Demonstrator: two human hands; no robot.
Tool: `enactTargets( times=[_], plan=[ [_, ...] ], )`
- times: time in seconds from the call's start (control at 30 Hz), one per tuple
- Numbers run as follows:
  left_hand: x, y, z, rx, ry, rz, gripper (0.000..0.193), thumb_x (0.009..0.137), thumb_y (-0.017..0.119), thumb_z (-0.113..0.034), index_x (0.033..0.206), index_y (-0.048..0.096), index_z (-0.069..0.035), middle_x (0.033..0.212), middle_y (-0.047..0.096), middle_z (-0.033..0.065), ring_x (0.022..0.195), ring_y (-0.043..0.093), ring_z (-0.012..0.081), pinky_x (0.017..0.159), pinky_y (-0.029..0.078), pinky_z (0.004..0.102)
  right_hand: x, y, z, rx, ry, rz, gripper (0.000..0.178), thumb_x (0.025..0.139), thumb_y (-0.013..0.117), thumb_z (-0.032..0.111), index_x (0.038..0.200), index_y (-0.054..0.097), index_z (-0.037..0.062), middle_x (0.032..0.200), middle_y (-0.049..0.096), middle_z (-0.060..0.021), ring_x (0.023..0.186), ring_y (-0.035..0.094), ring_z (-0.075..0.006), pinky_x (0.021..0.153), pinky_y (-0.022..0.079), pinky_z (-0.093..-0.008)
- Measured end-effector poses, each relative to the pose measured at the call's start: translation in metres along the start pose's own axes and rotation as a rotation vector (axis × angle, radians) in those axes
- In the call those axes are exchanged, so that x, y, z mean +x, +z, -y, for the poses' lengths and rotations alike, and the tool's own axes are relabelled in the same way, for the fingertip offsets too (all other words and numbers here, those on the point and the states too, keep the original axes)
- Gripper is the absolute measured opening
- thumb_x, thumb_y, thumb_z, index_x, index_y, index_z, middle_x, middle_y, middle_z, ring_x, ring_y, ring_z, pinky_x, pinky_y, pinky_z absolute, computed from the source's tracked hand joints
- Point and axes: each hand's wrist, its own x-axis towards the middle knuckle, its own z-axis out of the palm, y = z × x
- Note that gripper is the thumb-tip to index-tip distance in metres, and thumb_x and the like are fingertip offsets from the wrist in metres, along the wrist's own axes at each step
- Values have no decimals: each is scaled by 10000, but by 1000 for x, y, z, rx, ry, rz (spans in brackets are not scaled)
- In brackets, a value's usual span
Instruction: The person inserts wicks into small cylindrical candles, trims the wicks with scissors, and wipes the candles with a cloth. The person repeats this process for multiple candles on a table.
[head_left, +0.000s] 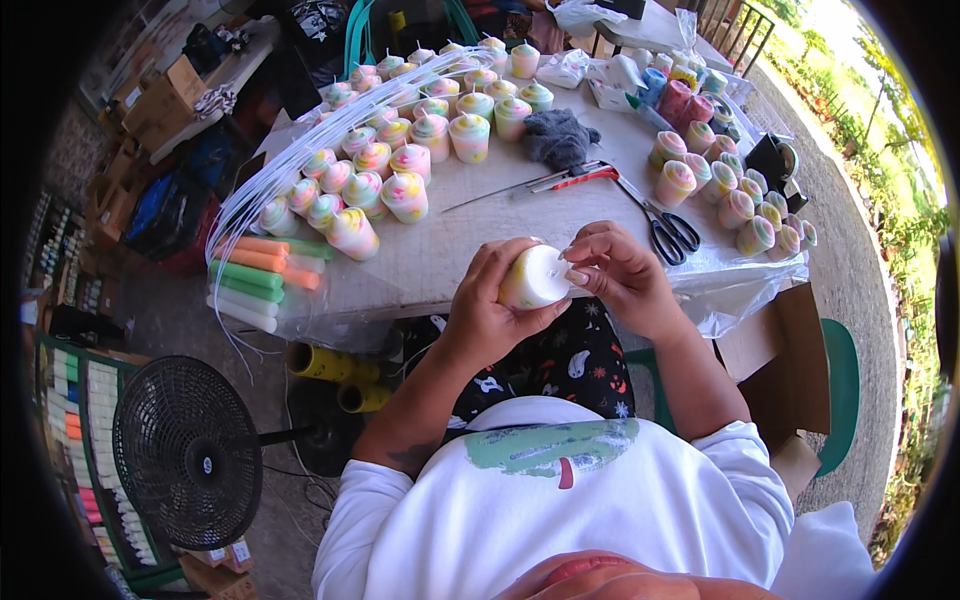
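While left hand [482, 292] holds candle [535, 280], right fingers [592, 254] at end

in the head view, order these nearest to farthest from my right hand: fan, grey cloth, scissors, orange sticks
1. Scissors, just beyond your right hand, toward its right
2. Grey cloth, farther up the table
3. Orange sticks, table's left end
4. Fan, lower left, off the table
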Motion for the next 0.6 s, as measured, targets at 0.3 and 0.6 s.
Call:
enactTargets(
  times=[0.3,0.6],
  plan=[
    [1,1,-6,38,28,6,601,692,821,-186,1185,507,-47,1066,579,143,976,601,326,824,500,403,3,4,9,-351,-252,6,181,791,689,-38,926,674,81,977,564,-63,947,560,-212,826,460,-316],
    [-3,1,-6,-92,-78,63,584,683,826,-174,1167,525,-46,1043,586,135,958,617,303,815,500,386,5,-3,11,-487,-405,70,172,775,716,-2,911,676,94,906,527,-54,915,568,-234,791,485,-344]
  ],
)
